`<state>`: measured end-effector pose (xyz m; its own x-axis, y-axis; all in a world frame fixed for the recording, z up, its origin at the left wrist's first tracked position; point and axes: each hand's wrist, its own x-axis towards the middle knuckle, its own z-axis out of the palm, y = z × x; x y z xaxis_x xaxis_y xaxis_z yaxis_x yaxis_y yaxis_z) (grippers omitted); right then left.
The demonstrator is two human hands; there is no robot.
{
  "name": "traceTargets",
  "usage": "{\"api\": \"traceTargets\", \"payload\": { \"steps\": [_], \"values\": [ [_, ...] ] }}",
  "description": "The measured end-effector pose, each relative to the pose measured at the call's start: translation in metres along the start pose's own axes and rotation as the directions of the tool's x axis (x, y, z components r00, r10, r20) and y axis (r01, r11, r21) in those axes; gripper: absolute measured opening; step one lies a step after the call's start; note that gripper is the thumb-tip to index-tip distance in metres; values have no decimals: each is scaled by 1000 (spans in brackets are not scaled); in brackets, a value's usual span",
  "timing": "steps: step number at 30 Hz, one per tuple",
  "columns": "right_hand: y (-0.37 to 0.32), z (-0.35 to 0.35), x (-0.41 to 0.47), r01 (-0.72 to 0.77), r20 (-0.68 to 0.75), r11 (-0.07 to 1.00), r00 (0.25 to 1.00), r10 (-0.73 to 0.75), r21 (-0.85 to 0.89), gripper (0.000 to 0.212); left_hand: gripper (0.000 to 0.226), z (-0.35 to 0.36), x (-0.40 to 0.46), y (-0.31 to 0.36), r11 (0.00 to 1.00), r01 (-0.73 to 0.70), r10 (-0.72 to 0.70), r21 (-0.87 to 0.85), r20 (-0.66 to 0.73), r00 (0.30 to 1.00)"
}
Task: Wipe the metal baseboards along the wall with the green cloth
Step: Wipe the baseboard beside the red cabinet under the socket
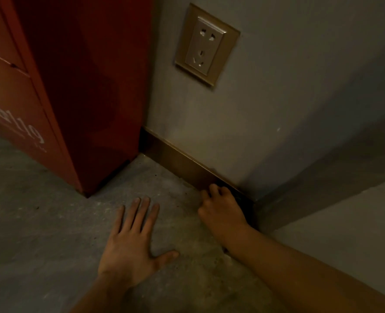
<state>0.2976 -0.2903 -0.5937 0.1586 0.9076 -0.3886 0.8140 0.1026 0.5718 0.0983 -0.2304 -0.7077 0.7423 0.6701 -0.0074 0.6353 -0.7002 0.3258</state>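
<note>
**Wiping the baseboard toward the wall's corner**

The right hand (223, 205) is curled against the metal baseboard (178, 160) near the wall's outer corner, on something dark, presumably the green cloth (241, 196), though dim light hides its colour. The left hand (130, 242) lies flat, fingers spread, on the concrete floor (40, 222), holding nothing. Best keep firm pressure and sweep toward the red cabinet (74, 98), clear of the wall socket (206, 45).

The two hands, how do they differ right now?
The left hand lies flat on the floor, fingers spread and empty; the right hand is curled against the baseboard. The left sits away from the wall; the right is at its foot. Whether the right holds a cloth is hidden. Both are bare.
</note>
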Motion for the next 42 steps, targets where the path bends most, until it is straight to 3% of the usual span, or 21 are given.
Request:
{"api": "traceTargets", "payload": {
  "steps": [8, 14, 24, 32, 39, 42],
  "values": [
    [-1, -8, -26, 0, -187, 999, 982, 8, 45, 24, 116, -2, 1, 4, 1000, 13, -13, 15, 16, 1000],
    [0, -11, -36, -57, -215, 992, 973, 80, 115, 23, 118, -7, 1, 9, 999, 24, -25, 34, 35, 999],
    [-6, -25, -50, -104, -211, 921, 958, 194, 376, 56, 120, -29, 1, 33, 983, 5, -5, -183, -1, 1000],
    [-10, -38, -91, -107, -213, 660, 898, 385, 743, 75, 125, -65, -4, 65, 920, -96, 83, -379, -51, 995],
    [-10, -41, -138, -55, -123, 362, 885, 449, 930, 69, 116, -99, -30, 93, 946, -197, 201, -259, -12, 980],
    [-6, -45, -162, -15, -106, 261, 890, 443, 965, 66, 94, -117, -45, 105, 954, -228, 232, -194, 0, 973]
  ]
}}
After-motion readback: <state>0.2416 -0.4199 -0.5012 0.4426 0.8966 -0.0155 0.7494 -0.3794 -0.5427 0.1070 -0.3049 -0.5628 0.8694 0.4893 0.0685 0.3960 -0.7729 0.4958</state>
